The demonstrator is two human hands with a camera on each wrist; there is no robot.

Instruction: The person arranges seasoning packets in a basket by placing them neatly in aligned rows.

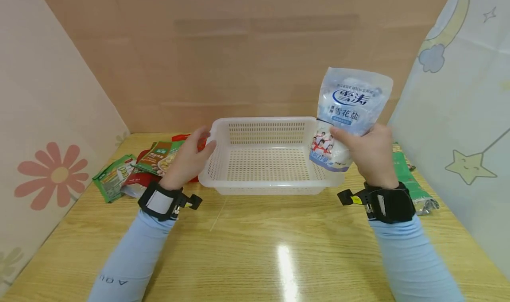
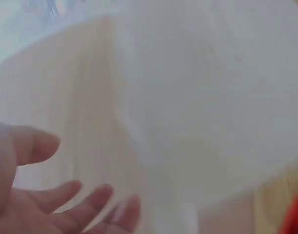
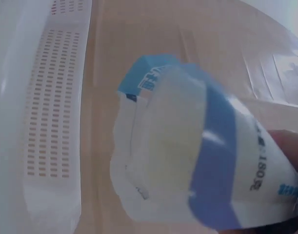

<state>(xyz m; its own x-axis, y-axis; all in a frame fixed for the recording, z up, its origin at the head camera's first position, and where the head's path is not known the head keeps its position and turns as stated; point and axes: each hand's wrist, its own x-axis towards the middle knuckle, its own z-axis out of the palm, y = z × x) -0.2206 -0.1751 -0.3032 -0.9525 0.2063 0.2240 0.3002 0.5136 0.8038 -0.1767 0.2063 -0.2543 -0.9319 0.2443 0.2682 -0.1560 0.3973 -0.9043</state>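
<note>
My right hand (image 1: 372, 149) grips a white and blue bag of salt (image 1: 350, 111), thumb across its printed front, raised over the right end of a white plastic basket (image 1: 271, 184). In the right wrist view the bag's bottom (image 3: 173, 146) fills the middle, and part of the hand is hidden behind it. My left hand (image 1: 191, 156) is at the basket's left end, holding nothing. Its fingers are spread and slightly bent in the left wrist view, with the thumb (image 2: 36, 145) apart from them. Nothing lies inside the basket.
Several seasoning packets, green (image 1: 115, 178) and red, lie heaped left of the basket, partly behind my left hand. A green packet (image 1: 412, 178) lies on the right behind my right wrist. Brown paper (image 1: 263, 71) stands behind the table, with patterned sheets at both sides.
</note>
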